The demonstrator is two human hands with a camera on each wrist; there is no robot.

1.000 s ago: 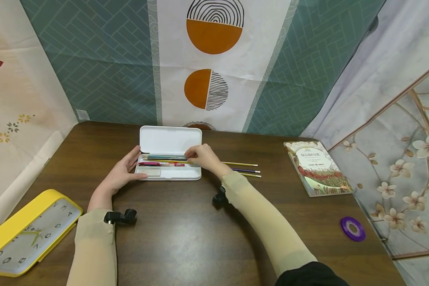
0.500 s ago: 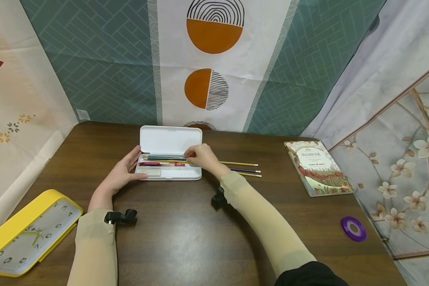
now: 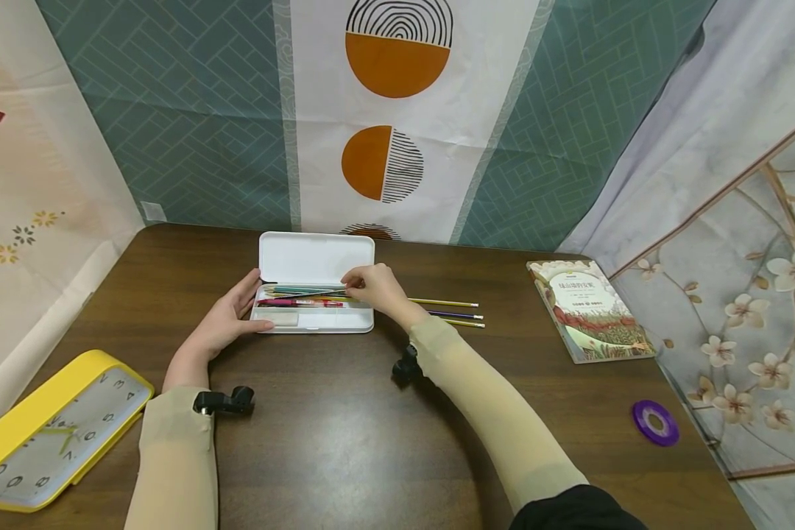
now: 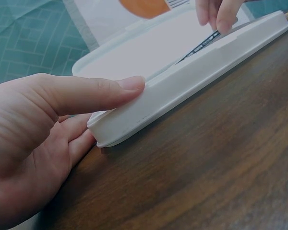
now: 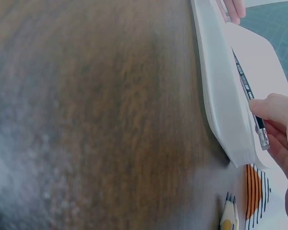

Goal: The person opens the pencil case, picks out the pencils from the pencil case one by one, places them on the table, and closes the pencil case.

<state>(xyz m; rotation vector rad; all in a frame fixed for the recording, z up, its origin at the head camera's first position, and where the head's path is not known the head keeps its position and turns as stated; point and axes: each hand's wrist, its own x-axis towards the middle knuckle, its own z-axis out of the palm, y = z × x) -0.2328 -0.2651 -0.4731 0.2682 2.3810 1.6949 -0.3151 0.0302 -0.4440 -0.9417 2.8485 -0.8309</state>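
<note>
A white pencil case lies with its lid raised at the back of the table. My left hand grips its left end, thumb over the front wall and fingers at the far side, as the left wrist view shows. Between thumb and fingertips my right hand pinches a black pencil close to its eraser end. That pencil slants down into the case. Other pencils and a pink-red pen lie in the case, with a pale eraser-like block in the front left part.
Three pencils lie on the table right of the case, partly behind the right forearm. A book and a purple tape roll are further right. A yellow clock stands at the left. Patterned cloth hangs behind the table.
The black pencil's eraser end has come up with my right hand, so the pencil now slants across the others. The right hand has risen slightly; the left hand keeps its place.
</note>
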